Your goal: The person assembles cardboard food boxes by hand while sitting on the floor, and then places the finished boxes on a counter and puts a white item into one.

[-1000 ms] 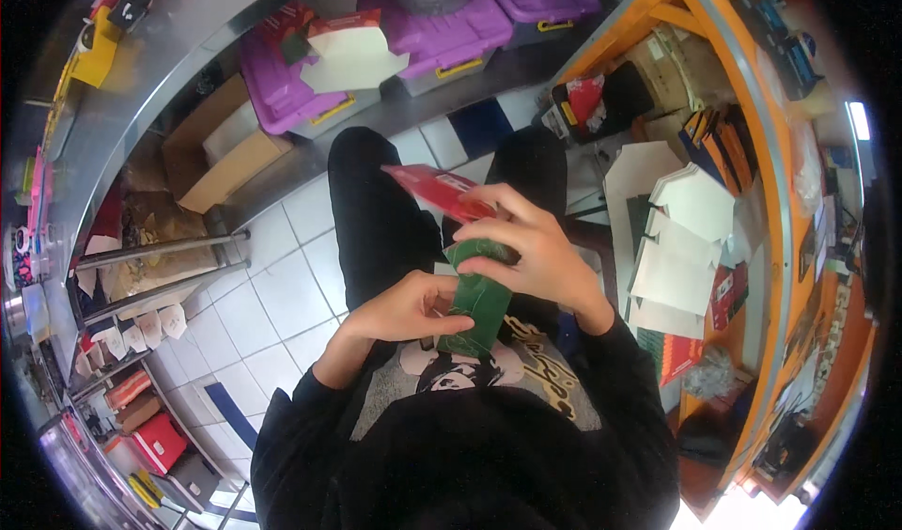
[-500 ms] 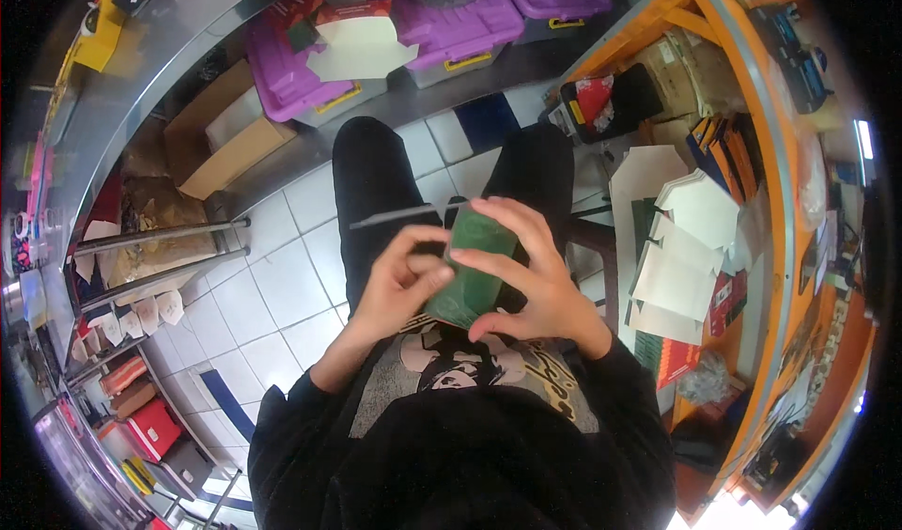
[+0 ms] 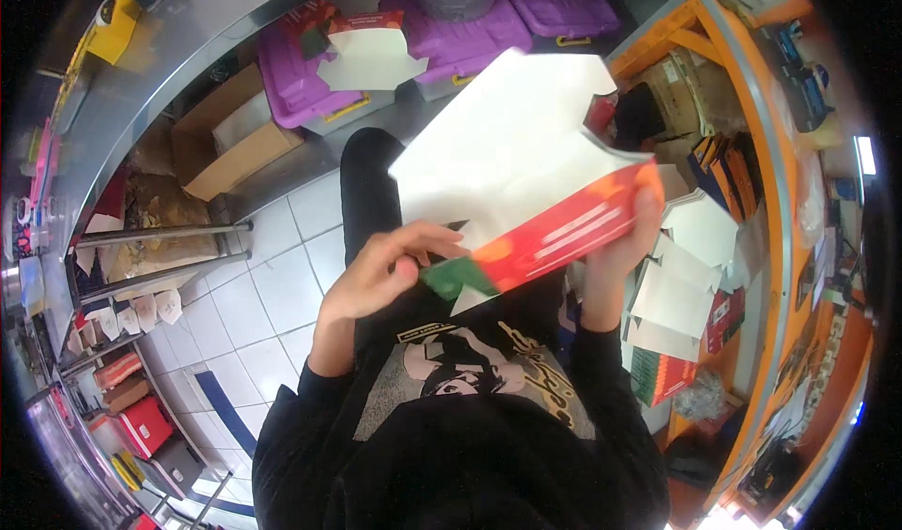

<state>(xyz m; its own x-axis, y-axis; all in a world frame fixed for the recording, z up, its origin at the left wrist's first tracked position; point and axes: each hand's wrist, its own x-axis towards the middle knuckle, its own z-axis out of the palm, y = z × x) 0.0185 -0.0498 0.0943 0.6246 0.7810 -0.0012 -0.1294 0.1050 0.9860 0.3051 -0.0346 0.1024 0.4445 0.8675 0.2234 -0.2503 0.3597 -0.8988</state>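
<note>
— Grip check: which hand pinches what?
— Left hand (image 3: 390,272) pinches the flat carton blank (image 3: 526,182) at its green lower end; right hand (image 3: 625,248) clasps the red far edge; its long axis slants up-right.

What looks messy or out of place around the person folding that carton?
A loose white flat carton blank lies askew on top of the purple bins under the counter. More white blanks are strewn unevenly at the person's right. The carton in the hands is only half unfolded, not damaged.
</note>
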